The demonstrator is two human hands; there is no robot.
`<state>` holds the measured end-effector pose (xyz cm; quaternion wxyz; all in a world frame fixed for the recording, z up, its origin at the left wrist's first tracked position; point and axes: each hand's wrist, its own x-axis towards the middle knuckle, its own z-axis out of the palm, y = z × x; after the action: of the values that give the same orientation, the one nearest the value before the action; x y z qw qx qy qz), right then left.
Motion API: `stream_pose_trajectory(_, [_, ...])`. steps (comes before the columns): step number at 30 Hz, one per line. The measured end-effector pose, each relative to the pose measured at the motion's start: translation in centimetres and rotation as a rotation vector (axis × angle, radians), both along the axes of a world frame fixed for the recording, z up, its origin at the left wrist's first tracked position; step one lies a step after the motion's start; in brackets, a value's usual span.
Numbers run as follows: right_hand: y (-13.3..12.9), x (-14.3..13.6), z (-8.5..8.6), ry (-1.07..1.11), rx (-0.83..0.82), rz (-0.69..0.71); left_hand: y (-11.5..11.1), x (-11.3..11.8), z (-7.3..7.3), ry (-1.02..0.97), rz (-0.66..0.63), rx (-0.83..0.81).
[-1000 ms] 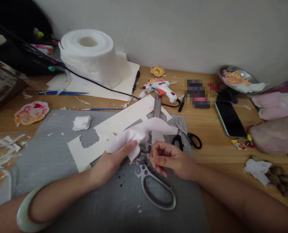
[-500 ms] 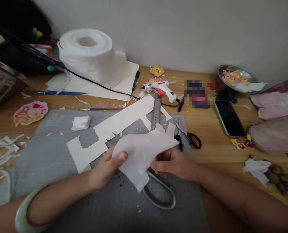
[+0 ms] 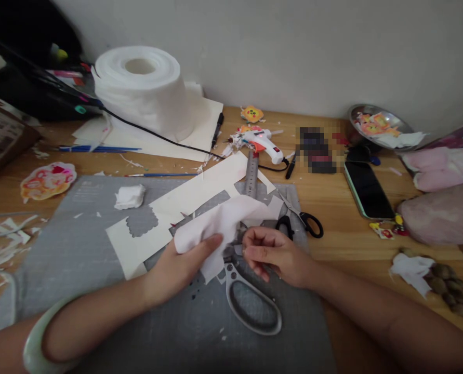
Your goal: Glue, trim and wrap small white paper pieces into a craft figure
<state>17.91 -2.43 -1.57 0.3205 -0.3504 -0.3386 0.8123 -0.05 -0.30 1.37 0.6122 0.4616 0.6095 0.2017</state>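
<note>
My left hand (image 3: 190,262) grips a thin, soft white sheet (image 3: 223,218), thumb on top and fingers hidden beneath; whether it is paper or cloth I cannot tell. The sheet's right side curls up and away. Just to its right, my right hand (image 3: 276,254) has curled fingers, thumb and forefinger brought together; what lies between them, if anything, is too small to make out. Below the sheet, large grey-handled scissors (image 3: 276,327) rest on the grey cutting mat (image 3: 137,322), their upper part partly covered. Cut white card (image 3: 188,192) lies behind the sheet, along with a steel ruler (image 3: 251,176).
Black-handled scissors (image 3: 313,223) lie at the mat's right edge. Further back are a white glue gun (image 3: 268,148) with a black cord, a large white roll (image 3: 145,98) and a metal bowl (image 3: 356,124) of cutouts. A phone (image 3: 369,189) lies to the right; paper scraps (image 3: 7,234) are at left.
The white sheet has folded and shifted left with my left hand, whose thumb now reaches further over it. My right hand has come away from the sheet, uncovering more of the grey-handled scissors.
</note>
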Motion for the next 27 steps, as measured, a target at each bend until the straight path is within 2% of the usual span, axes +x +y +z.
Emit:
stream_pose_trajectory(2, [0.0,-0.1,0.0,-0.02,-0.019,-0.004,0.0,0.0,0.0,-0.026,-0.069,0.016])
stream_pose_trajectory(7, [0.0,-0.4,0.4,-0.126,0.019,-0.008,-0.1,-0.2,-0.2,-0.142,-0.34,0.172])
stream_pose_trajectory(10, [0.0,-0.4,0.4,-0.164,0.015,-0.002,-0.2,-0.9,-0.8,-0.392,-0.442,0.144])
stream_pose_trajectory(12, [0.0,-0.3,0.3,-0.151,0.019,0.023,-0.3,-1.4,-1.2,-0.572,-0.398,0.048])
stream_pose_trajectory(14, [0.0,-0.1,0.1,-0.114,0.043,0.062,-0.4,-1.5,-1.3,-0.697,-0.272,-0.045])
stream_pose_trajectory(17, [-0.1,0.1,0.0,-0.057,0.062,0.099,-0.6,-1.4,-1.2,-0.765,-0.193,-0.156])
stream_pose_trajectory(20, [-0.4,0.4,0.3,-0.001,0.044,0.112,-0.7,-1.3,-0.9,-0.737,-0.151,-0.176])
stream_pose_trajectory(23, [-0.6,0.6,0.6,0.067,0.021,0.151,-0.7,-1.2,-0.9,-0.6,-0.112,-0.162])
stream_pose_trajectory(27, [-0.5,0.6,0.0,0.139,0.025,0.069,-0.3,-0.9,-1.1,-0.448,-0.077,-0.128])
